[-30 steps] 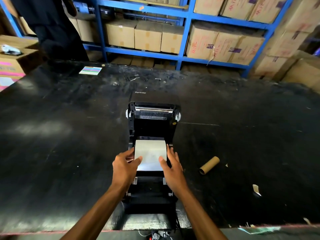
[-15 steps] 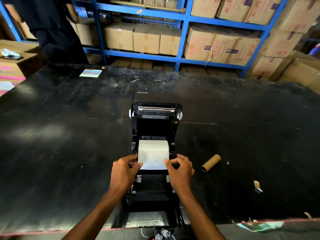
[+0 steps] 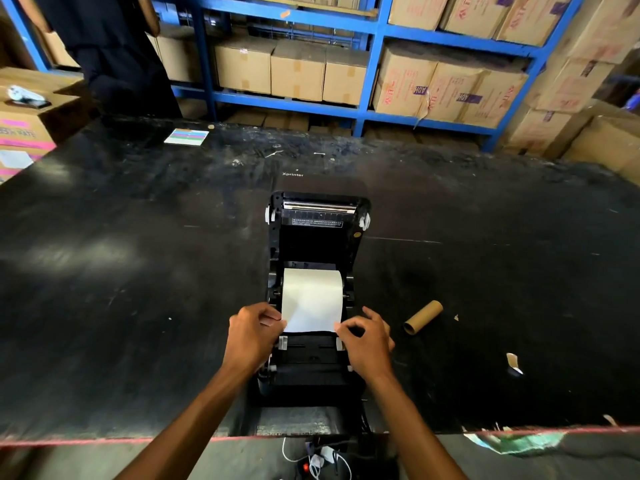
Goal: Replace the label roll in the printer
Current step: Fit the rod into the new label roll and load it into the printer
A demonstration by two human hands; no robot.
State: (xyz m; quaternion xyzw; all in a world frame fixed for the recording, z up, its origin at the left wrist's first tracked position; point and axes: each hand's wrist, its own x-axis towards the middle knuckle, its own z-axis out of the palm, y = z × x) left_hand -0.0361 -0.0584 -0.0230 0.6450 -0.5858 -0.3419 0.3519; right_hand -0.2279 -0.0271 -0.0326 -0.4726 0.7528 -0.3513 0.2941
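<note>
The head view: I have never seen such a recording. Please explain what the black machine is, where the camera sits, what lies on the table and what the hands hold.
The camera is worn on the person's head and looks down at both hands. The black machine is a label printer with its lid open, standing on a black table. Inside it sits a white label roll. The left hand and the right hand pinch the two near corners of the paper pulled from it. Right of the printer lie an empty cardboard core and a paper scrap.
</note>
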